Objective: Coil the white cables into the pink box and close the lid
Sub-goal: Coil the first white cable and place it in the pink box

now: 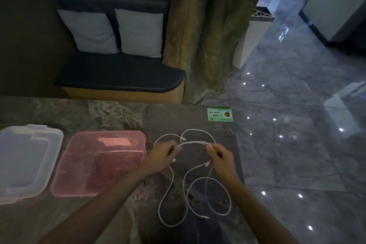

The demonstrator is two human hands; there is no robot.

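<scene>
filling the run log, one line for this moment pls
left hand grips white cables | right hand grips same | pink box open, empty | lid beside it

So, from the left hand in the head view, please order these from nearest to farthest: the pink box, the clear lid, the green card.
1. Pink box: directly beside the left hand, on its left.
2. Green card: farther back on the table, to the right.
3. Clear lid: far left, beyond the pink box.
</scene>
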